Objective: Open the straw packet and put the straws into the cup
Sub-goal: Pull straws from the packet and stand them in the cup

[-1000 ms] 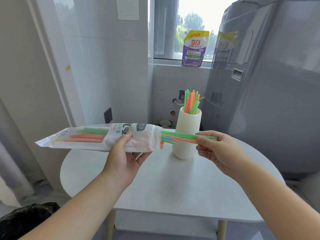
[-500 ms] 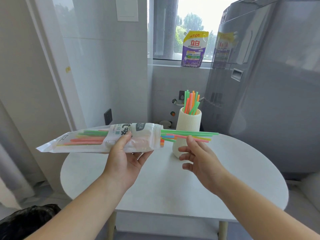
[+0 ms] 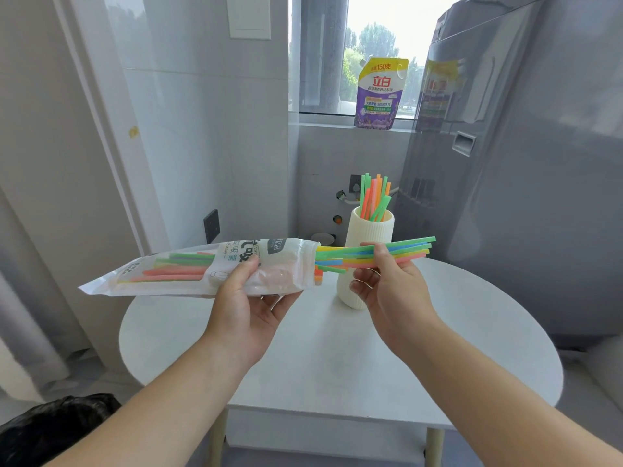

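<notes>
L hand grips open straw packet mid-length, above table centre. R hand pinches protruding straws, thumb over, fingers under. Light, bendy, slippery: prob. best held bunched near middle. Cup, part-filled, near far edge.

The right grip, loose a moment ago, now back around the straws jutting from the packet.
</notes>
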`<state>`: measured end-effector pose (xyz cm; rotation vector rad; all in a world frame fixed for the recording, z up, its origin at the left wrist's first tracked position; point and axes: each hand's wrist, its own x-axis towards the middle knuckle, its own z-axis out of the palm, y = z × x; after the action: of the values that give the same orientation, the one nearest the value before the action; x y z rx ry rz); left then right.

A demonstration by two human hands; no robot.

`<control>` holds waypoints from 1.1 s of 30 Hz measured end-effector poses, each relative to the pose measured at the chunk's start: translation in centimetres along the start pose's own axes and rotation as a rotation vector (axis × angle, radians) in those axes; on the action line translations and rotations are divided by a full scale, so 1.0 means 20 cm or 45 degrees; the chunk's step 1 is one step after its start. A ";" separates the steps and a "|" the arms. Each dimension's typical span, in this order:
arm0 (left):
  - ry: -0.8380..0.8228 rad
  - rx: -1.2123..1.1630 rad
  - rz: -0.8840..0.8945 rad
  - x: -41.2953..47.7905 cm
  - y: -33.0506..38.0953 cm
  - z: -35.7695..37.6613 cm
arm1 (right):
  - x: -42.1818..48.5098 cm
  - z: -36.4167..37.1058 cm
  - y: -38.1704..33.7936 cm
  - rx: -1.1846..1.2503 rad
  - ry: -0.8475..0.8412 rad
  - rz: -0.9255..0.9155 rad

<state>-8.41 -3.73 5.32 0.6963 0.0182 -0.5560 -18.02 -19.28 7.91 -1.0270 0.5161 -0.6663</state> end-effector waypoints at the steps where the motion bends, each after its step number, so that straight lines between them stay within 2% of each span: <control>1: 0.001 -0.002 0.001 0.00 0.00 0.00 | 0.01 0.00 0.00 -0.002 -0.005 -0.020; 6: 0.002 0.006 0.003 0.00 -0.01 0.01 | 0.00 -0.03 -0.03 -0.045 -0.122 -0.139; 15: 0.030 0.000 -0.019 0.00 0.00 0.00 | 0.02 -0.06 -0.08 -0.415 -0.080 -0.414; 26: 0.002 -0.074 -0.009 0.00 0.02 -0.01 | 0.07 -0.10 -0.22 -0.341 -0.048 -0.507; 33: 0.042 -0.096 0.002 0.01 0.04 -0.01 | 0.06 -0.13 -0.32 -0.289 -0.146 -0.459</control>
<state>-7.75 -3.16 5.58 0.6317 0.0692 -0.5392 -20.50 -24.00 12.51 -1.3820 0.3118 -0.8741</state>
